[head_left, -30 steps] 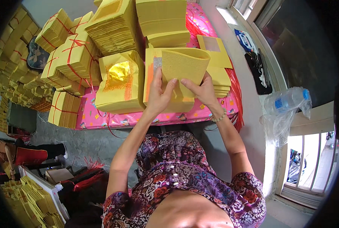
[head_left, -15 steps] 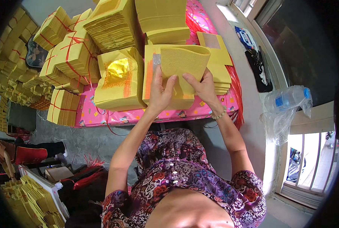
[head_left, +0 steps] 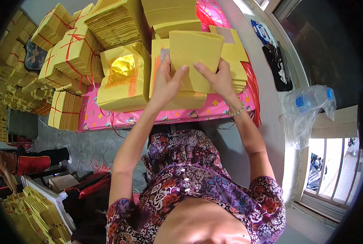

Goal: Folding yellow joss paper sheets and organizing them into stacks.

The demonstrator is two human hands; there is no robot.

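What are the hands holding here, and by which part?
Yellow paper: the left hand grips its lower left side and the right hand its lower right side, both thumbs resting on the near face.

A yellow paper sheet [head_left: 195,49] is gripped at its sides by the left hand [head_left: 167,81] and the right hand [head_left: 221,79], both thumbs [head_left: 179,74] laid on its near face, over an orange-banded paper stack [head_left: 185,101]. To the left, a foil-topped paper stack [head_left: 124,87] is set on a pink printed tablecloth [head_left: 92,110]; farther left, paper bundles [head_left: 69,59] are tied with red ribbon [head_left: 76,37].
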